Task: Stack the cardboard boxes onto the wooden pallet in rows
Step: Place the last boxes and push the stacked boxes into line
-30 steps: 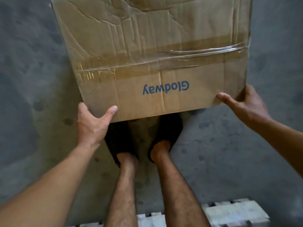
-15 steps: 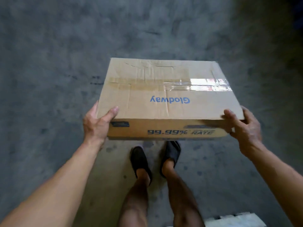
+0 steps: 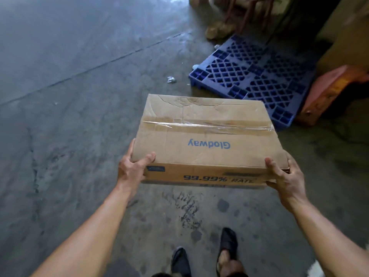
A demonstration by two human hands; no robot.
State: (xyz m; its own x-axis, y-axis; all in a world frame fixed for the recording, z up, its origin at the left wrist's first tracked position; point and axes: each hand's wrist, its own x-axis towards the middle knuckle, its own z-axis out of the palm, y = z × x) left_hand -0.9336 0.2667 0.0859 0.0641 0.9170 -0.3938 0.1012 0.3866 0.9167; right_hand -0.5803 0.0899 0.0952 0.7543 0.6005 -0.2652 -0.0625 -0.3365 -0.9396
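Observation:
A flat brown cardboard box [image 3: 207,136] with blue "Glodway" print and a clear tape strip across its top hangs in the air in front of me, above the concrete floor. My left hand [image 3: 132,168] grips its near left corner, thumb on top. My right hand [image 3: 285,176] grips the near right corner, thumb on the top edge and fingers under. No wooden pallet is in view.
A blue plastic grid pallet [image 3: 251,76] lies on the floor beyond the box, to the right. An orange-red object [image 3: 329,92] sits at its right edge, with brown clutter [image 3: 219,29] behind. My feet [image 3: 205,254] in dark slippers stand on stained concrete.
The box has come up from the floor and is now carried level. My view has swung round, bringing the blue pallet into sight. Both hands keep their grip on the near corners.

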